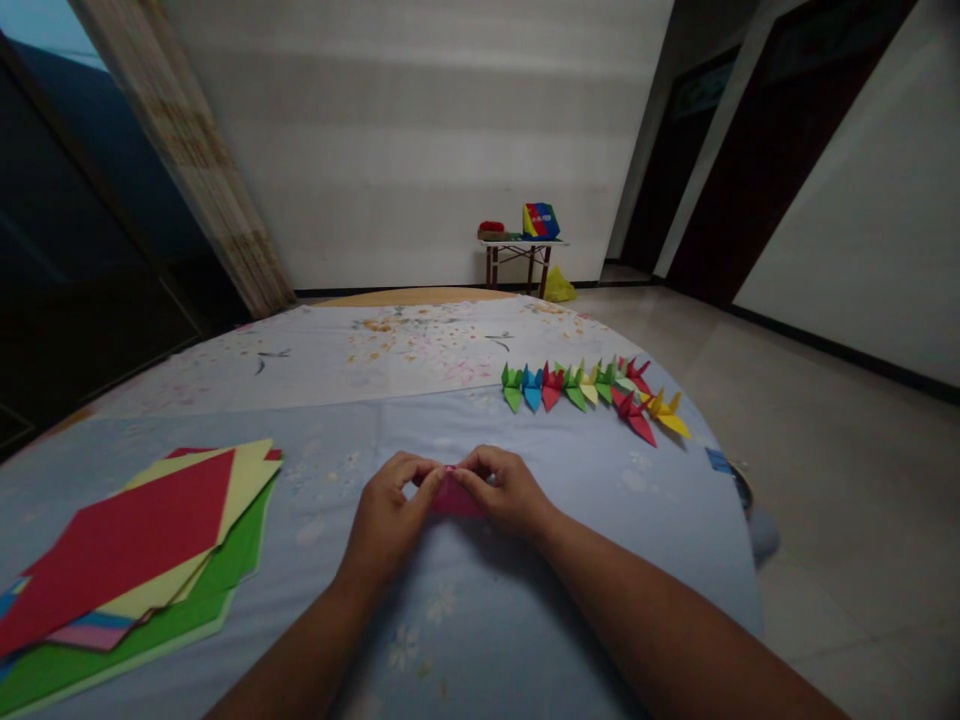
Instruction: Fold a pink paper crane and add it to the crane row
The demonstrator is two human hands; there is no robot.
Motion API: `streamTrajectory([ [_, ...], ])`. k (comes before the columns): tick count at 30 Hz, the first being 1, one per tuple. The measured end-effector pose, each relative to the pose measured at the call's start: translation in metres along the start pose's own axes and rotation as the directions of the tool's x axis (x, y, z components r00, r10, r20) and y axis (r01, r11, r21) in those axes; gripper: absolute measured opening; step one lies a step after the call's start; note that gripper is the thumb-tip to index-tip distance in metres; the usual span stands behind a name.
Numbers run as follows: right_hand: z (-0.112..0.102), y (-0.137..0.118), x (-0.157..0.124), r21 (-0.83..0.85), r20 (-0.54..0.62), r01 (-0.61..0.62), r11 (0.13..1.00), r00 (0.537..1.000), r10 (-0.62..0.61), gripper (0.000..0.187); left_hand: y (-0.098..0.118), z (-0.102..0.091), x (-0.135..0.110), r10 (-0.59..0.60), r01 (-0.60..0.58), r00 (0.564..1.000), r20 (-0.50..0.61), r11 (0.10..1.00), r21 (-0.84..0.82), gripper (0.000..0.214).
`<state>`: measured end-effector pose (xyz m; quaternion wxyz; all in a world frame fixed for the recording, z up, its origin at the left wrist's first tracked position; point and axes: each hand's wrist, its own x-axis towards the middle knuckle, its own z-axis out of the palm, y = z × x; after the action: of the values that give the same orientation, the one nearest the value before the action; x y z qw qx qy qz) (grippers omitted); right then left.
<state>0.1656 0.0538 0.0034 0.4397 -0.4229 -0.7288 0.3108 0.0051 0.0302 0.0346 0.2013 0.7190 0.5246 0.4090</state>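
Note:
Between my two hands is a small folded piece of pink-red paper [457,500], held just over the blue cloth at the middle of the table. My left hand [395,505] pinches its upper left edge between thumb and index finger. On the other side, my right hand [508,490] pinches the upper right edge, thumb tip close to the left one. The fingers cover part of the paper, so its full folded shape is hidden. Off to the right stand several folded paper cranes [576,385] in green, blue, red and yellow.
A loose stack of coloured paper sheets [150,530], red on top, lies at the left. A flowered cloth [420,345] covers the table's far part. Beyond it, a small side table [517,243] by the wall bears a colourful box [540,221]. The table's rounded edge runs along the right.

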Motion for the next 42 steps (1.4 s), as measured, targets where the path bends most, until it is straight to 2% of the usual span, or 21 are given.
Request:
streamTrajectory([
  [5,0.001,0.0,0.0,0.068,-0.011,-0.047,0.997,0.999,0.048,0.018,-0.001,0.003,0.0,-0.009,0.005,0.999,-0.047,0.997,-0.076,0.02],
  [11,0.001,0.0,-0.002,0.014,0.009,0.012,1.0,1.0,-0.013,0.015,-0.002,-0.001,0.002,-0.051,0.055,0.997,0.066,0.997,-0.053,0.02],
  [15,0.001,0.0,-0.003,-0.013,0.027,0.069,0.998,0.997,-0.069,0.011,-0.003,-0.005,0.005,-0.096,0.101,0.991,0.088,0.993,-0.056,0.018],
  [19,0.003,-0.001,-0.003,-0.007,0.036,0.064,0.998,0.997,-0.064,0.012,-0.003,-0.006,0.007,-0.128,0.137,0.986,0.106,0.988,-0.077,0.017],
  [25,0.003,0.001,-0.003,-0.049,0.036,0.05,0.998,0.998,-0.048,0.011,-0.006,-0.008,0.008,-0.029,0.026,0.987,0.161,0.999,0.018,0.017],
  [35,0.003,0.001,-0.003,-0.085,0.062,0.126,0.988,0.991,-0.121,0.01,-0.011,-0.01,0.008,-0.069,0.06,0.968,0.242,0.997,0.042,0.022],
  [42,0.004,0.003,-0.003,-0.114,0.058,0.13,0.985,0.991,-0.124,0.012,-0.011,-0.011,0.006,0.0,-0.067,0.957,0.291,0.973,0.219,0.026],
])
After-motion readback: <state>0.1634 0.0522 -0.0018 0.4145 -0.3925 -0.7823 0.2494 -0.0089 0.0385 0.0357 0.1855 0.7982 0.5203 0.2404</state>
